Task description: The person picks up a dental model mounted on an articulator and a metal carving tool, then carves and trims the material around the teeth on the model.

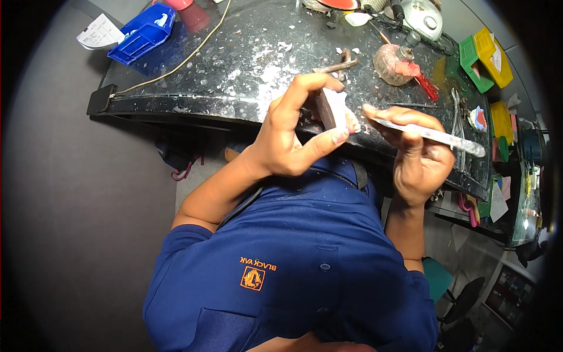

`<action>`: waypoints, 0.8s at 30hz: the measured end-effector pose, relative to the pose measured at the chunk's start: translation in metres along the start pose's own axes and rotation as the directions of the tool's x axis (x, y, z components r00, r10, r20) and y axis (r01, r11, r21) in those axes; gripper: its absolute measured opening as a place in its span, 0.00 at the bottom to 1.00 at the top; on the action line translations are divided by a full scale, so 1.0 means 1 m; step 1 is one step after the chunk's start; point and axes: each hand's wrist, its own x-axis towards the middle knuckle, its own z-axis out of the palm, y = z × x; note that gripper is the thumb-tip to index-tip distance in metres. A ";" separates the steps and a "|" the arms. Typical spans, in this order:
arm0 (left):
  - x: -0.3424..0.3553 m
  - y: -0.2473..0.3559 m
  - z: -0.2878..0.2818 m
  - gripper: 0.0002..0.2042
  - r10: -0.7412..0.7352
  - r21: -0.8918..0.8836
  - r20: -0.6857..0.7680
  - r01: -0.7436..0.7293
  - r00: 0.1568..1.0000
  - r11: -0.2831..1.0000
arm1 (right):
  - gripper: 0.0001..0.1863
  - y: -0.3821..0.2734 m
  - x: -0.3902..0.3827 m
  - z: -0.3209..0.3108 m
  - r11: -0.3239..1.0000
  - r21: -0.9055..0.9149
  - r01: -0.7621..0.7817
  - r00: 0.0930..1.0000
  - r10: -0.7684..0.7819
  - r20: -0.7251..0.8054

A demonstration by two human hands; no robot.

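My left hand point(287, 126) grips a dental model point(335, 108) between thumb and fingers, just over the near edge of the bench. The model is white on one face, with a dark brown base and a pinkish patch by my thumb. To its right, my right hand point(422, 158) is closed like a pen grip round a slim, pale grey carving knife point(454, 141). The knife's handle sticks out to the right, and its working end points left at the model. A small gap appears between them; the exact tip is hard to make out.
The black bench point(234, 64) is speckled with white scraps. Beyond my hands lie a bent metal piece point(342, 63), a glass burner jar point(390, 66) and a red-handled tool point(428, 88). A blue bin point(142, 35) stands far left; a yellow bin point(494, 58) stands far right.
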 end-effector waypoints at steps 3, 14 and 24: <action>0.003 0.009 -0.011 0.29 -0.157 -0.111 0.113 0.170 0.981 0.979 | 0.15 0.002 0.004 -0.004 0.982 0.119 0.146 0.989 -0.146 -0.008; 0.003 0.016 -0.005 0.24 -0.212 -0.221 0.060 0.220 0.975 0.950 | 0.09 -0.018 0.000 0.016 0.850 -0.416 0.323 0.945 -0.268 0.186; 0.001 0.002 -0.001 0.27 0.156 0.234 -0.091 -0.131 0.984 0.963 | 0.07 -0.014 -0.002 0.023 0.749 -0.498 0.437 0.899 -0.343 0.273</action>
